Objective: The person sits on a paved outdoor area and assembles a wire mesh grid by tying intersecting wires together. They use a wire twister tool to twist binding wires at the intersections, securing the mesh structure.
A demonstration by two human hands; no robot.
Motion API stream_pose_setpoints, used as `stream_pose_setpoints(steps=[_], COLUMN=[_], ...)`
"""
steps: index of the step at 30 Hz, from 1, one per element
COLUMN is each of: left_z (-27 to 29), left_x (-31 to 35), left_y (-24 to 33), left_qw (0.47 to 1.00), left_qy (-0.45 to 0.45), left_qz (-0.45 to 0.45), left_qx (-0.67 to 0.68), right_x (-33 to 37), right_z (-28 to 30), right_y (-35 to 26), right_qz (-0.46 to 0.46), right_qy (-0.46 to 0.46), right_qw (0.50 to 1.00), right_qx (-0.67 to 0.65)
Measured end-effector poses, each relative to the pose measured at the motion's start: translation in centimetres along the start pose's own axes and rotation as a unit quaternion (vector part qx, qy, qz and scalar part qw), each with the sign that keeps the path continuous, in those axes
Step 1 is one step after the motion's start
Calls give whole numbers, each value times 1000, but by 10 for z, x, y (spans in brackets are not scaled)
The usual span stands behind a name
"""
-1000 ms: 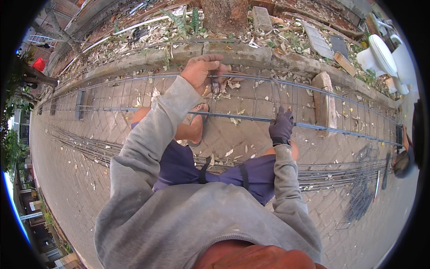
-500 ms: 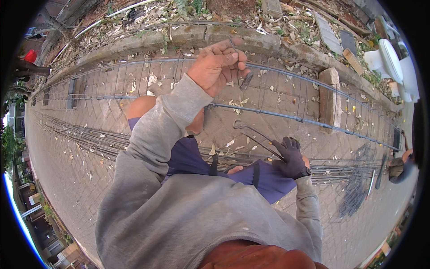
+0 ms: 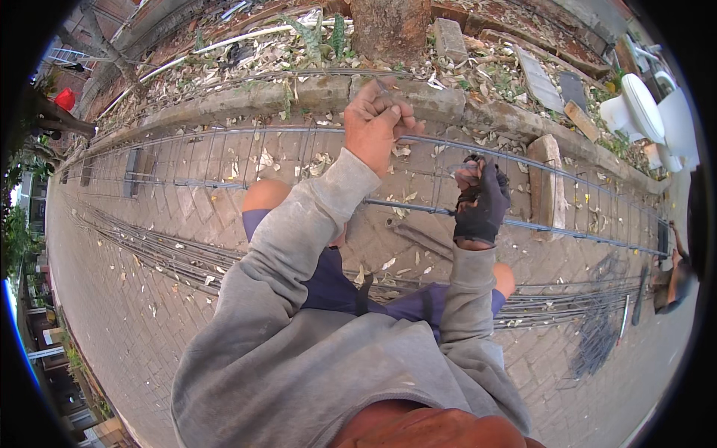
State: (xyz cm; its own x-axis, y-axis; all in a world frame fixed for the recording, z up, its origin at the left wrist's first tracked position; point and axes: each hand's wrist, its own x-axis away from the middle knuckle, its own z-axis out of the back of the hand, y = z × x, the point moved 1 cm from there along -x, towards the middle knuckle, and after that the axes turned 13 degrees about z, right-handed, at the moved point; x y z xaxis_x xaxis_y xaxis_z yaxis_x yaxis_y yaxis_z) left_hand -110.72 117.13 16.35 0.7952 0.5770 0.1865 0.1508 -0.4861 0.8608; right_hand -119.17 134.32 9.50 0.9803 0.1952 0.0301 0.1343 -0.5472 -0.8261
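My bare left hand (image 3: 376, 127) is closed with curled fingers above the far bar of a long rebar cage (image 3: 407, 206). Whatever lies between its fingertips is too small to make out. To the right, my right hand (image 3: 482, 201), in a dark fingertip-less glove, is raised over the cage's near bar. Its fingers are bent together around something thin and greyish that I cannot make out. A pair of long-handled pincers (image 3: 422, 239) lies below the cage, apart from both hands, its handle ends hidden behind my right forearm.
A concrete block (image 3: 547, 183) props the cage at right. Loose rebar rods (image 3: 164, 250) run near my knees, and a heap of thin dark wire pieces (image 3: 597, 321) lies right. Beyond are a kerb (image 3: 314, 93), a tree trunk (image 3: 392, 30) and a white toilet (image 3: 638, 108). Another person's arm (image 3: 676, 280) shows far right.
My right hand has let go of the pincers and risen to the cage, near my left hand. The thin wire that hung from my left hand no longer shows there.
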Motion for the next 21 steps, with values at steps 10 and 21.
stream_pose_setpoints(steps=[10,21], left_z=[-35,75], left_x=[-16,-129], left_y=[48,23], left_qw=[991,865], left_qy=[-111,-124], left_qz=[55,83], left_qx=[-53,-479], right_x=[-4,-51], right_z=[-58,-18], right_y=[-46,15], right_qz=[540,171], right_qy=[-230,-129], right_qw=[581,900], right_qx=[565,379])
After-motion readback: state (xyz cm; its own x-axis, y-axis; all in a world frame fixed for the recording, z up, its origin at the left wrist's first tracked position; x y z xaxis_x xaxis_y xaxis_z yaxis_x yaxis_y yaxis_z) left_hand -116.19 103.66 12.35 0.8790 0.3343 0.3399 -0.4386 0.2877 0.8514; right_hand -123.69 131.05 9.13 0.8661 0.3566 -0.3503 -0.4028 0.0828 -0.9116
